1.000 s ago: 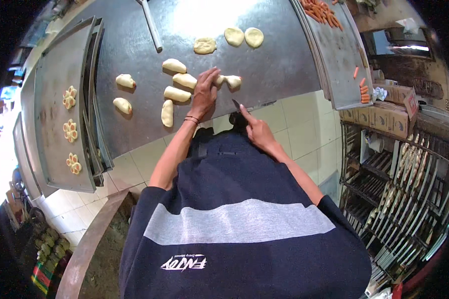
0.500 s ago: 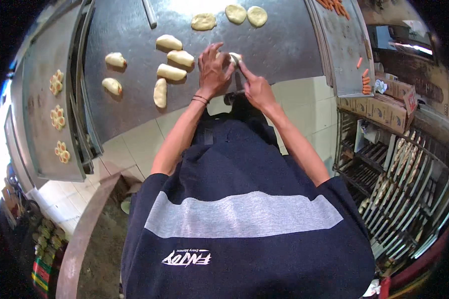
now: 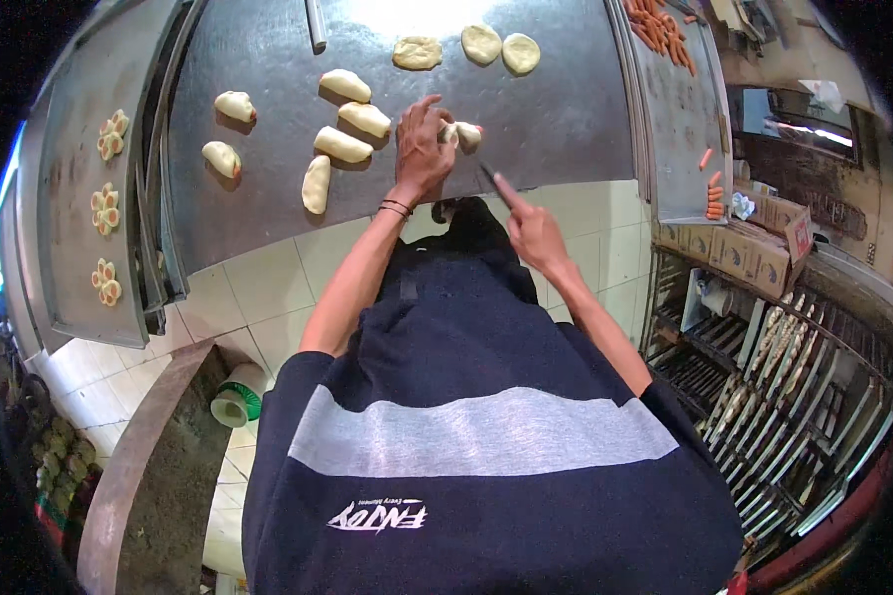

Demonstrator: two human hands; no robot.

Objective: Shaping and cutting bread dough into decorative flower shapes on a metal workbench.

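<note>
My left hand point(image 3: 424, 147) steadies a sausage dough roll point(image 3: 468, 135) on the metal table, its fingers round the left part of the roll. A cut shows near the roll's right end, where a bit of reddish sausage peeks out. In my right hand point(image 3: 540, 238) is a small knife point(image 3: 489, 177), its dark blade pointing up and left, apart from the roll and close to the table's near edge. Several uncut dough rolls point(image 3: 343, 145) lie left of my left hand. Farther off are three flat dough rounds point(image 3: 481, 44).
A tray point(image 3: 69, 268) at the left bears flower-shaped dough pieces point(image 3: 106, 209). Sausages point(image 3: 660, 32) lie on another tray point(image 3: 680, 149) at the right. Below that are cardboard boxes point(image 3: 754, 253) and a rack of trays point(image 3: 794, 397). A metal bar point(image 3: 316, 25) lies at the table's far side.
My right hand has drawn the knife back from the roll, toward me and to the right. My left hand stays on the roll, and the cut near its right end now shows.
</note>
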